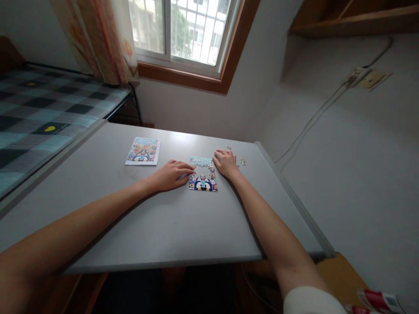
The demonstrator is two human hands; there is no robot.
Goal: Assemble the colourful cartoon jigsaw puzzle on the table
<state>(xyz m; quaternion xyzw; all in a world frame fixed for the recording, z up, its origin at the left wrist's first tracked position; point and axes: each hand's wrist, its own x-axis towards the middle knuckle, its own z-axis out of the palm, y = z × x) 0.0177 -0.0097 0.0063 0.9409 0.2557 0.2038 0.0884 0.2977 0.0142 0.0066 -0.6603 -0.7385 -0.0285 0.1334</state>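
A partly assembled jigsaw puzzle (203, 185) lies flat on the table, its picture frame joined around a bare grey middle. A blue and white cartoon dog face fills its lower part, with lettering along the top. Against its left edge rest the fingertips of my left hand (175, 175), fingers stretched out and nothing visible in them. My right hand (226, 162) lies palm down at the upper right edge, fingers extended and touching the puzzle's border; anything under them is hidden. Loose puzzle pieces (242, 162) lie just beyond and right of that hand.
A printed reference picture (143, 151) lies on the grey-white table (157, 231), left of the puzzle. A bed with a checked cover (49, 104) stands at the left. Cables (310, 122) hang from a wall socket on the right, below a wooden shelf (356, 22).
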